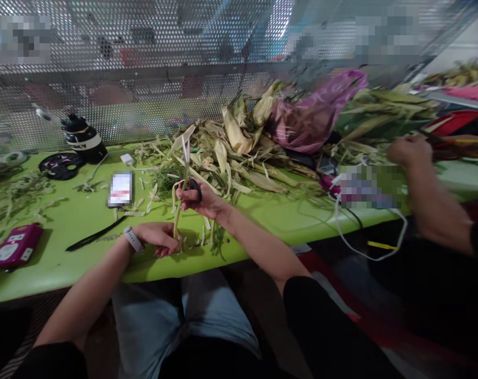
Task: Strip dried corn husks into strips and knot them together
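While magenta boxy plastic device [16, 246] lies at left edge of frame, black round bottle [84, 141] stands upper left; lit rectangular phone [120, 188] lies left of centre. Left hand [158, 235], left of centre: fingers closed on lower end of thin pale-green stalk [176, 221], which runs up-frame toward right hand [204, 200]. Right hand, near centre: fingers curled around black-handled metal scissors [186, 150], blades up; whether also gripping stalk, cannot tell. Crumpled purple plastic bag [312, 121] upper right; co-worker's hand [413, 152] far right, grasp unclear.
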`<state>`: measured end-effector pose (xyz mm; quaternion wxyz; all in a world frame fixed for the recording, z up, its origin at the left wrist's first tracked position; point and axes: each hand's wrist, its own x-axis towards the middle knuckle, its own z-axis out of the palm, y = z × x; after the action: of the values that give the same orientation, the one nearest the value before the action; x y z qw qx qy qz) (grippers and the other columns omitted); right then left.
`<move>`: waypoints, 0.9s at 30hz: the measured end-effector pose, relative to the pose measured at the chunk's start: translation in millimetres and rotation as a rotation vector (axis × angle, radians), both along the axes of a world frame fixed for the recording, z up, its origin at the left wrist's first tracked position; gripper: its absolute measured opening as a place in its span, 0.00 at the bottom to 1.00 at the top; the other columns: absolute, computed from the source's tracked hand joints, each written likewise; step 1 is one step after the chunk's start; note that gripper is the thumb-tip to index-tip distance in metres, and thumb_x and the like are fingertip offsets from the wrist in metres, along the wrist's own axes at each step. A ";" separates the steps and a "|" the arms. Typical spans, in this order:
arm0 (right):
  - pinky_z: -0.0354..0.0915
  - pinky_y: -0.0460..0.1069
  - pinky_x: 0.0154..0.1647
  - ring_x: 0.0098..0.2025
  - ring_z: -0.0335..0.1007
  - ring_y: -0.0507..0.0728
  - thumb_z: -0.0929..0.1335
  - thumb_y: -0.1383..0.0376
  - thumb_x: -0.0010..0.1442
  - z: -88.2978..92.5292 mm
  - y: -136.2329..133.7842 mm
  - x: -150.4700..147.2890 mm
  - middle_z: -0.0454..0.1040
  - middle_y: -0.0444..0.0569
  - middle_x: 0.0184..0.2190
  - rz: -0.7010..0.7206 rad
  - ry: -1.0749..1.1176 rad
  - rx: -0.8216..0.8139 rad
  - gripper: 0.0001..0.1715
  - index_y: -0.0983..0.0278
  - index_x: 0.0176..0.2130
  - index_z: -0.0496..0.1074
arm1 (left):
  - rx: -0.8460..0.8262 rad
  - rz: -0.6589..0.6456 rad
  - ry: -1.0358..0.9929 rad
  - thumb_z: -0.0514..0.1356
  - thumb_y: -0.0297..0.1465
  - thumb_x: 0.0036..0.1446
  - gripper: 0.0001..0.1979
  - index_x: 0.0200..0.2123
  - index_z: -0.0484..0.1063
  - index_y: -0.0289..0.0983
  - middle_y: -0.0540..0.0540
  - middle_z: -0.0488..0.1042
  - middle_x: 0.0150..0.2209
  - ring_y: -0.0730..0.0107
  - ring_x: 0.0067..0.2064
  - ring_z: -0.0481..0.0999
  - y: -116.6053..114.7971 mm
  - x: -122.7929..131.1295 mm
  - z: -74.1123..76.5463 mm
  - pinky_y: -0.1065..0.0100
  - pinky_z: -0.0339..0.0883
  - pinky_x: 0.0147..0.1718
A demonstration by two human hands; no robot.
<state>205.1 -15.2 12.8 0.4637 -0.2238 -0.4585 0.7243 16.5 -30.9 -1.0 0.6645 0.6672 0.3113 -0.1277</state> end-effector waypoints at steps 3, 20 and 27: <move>0.72 0.42 0.25 0.21 0.70 0.45 0.78 0.64 0.45 -0.5 3.3 5.2 0.72 0.35 0.26 -0.082 -0.002 -0.016 0.21 0.63 0.35 0.67 | 0.038 0.049 -0.105 0.64 0.35 0.52 0.11 0.24 0.74 0.34 0.46 0.75 0.20 0.72 0.20 0.72 -0.6 -4.3 4.4 0.73 0.66 0.20; 0.73 0.42 0.23 0.23 0.70 0.45 0.81 0.60 0.38 6.3 16.0 24.3 0.72 0.37 0.30 -0.399 -0.184 0.129 0.32 0.62 0.35 0.62 | 0.210 0.996 -0.748 0.69 0.37 0.51 0.14 0.35 0.73 0.35 0.51 0.72 0.24 0.78 0.23 0.70 4.4 -2.5 5.0 0.77 0.64 0.22; 0.60 0.40 0.13 0.17 0.62 0.45 0.79 0.52 0.42 10.1 14.4 40.4 0.74 0.41 0.23 -0.106 -0.591 0.162 0.28 0.65 0.32 0.66 | 0.315 1.174 -0.766 0.68 0.40 0.51 0.15 0.35 0.74 0.34 0.52 0.68 0.22 0.82 0.20 0.63 10.3 -11.3 7.0 0.79 0.50 0.15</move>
<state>245.5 -0.8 22.9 0.3639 -0.4106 -0.6172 0.5639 5.2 -20.6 6.0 0.5820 0.4756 0.3785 0.5401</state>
